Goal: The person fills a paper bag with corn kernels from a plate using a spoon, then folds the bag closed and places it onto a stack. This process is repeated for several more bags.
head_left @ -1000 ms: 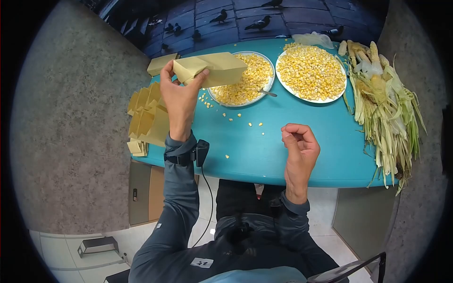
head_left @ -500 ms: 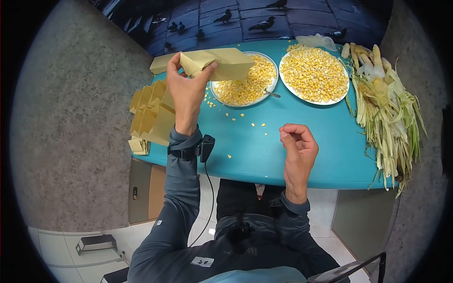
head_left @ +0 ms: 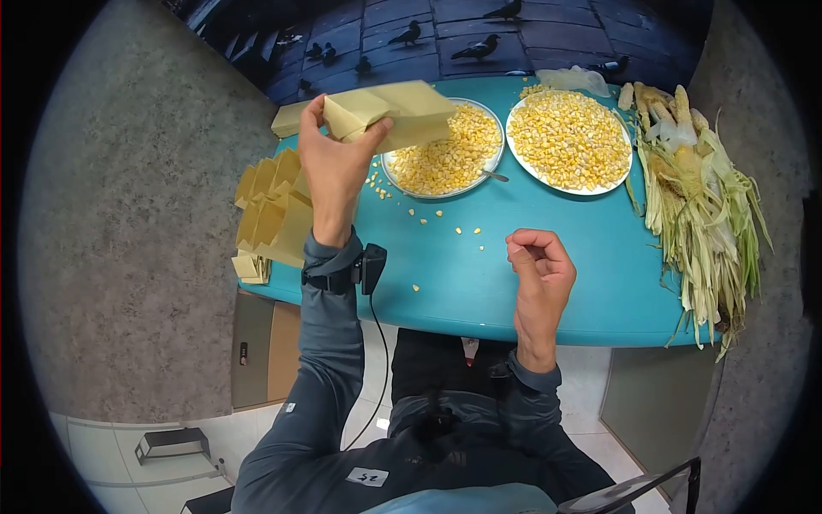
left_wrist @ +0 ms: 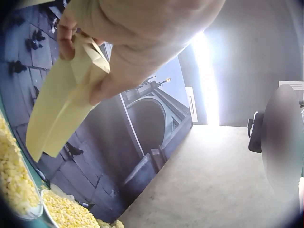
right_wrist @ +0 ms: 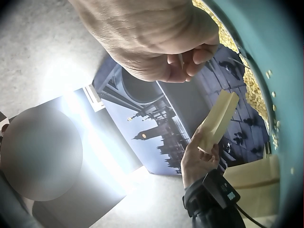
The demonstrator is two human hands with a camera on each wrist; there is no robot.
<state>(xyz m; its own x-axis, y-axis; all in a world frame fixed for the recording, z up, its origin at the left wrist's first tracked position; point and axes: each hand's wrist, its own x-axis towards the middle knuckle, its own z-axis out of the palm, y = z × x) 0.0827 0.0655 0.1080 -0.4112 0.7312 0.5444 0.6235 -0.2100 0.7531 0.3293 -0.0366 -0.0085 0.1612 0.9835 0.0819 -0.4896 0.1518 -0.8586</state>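
Observation:
My left hand grips a pale tan paper bag by its folded bottom end, thumb on the near side. The bag lies nearly sideways above the left plate of corn kernels, its other end pointing right. In the left wrist view the bag slants down from the fingers. My right hand hovers over the table's front part, fingers curled in and thumb against them. No object shows in it in the head view. In the right wrist view its curled fingertips are close together.
A second plate of kernels stands to the right, a spoon on the left plate's rim. Opened paper bags stand at the table's left edge, corn husks at the right. Loose kernels dot the teal table.
Across the head view my left hand and bag shifted slightly right, then a little back left; the bag's far end has tipped a bit. The right hand has stayed nearly still.

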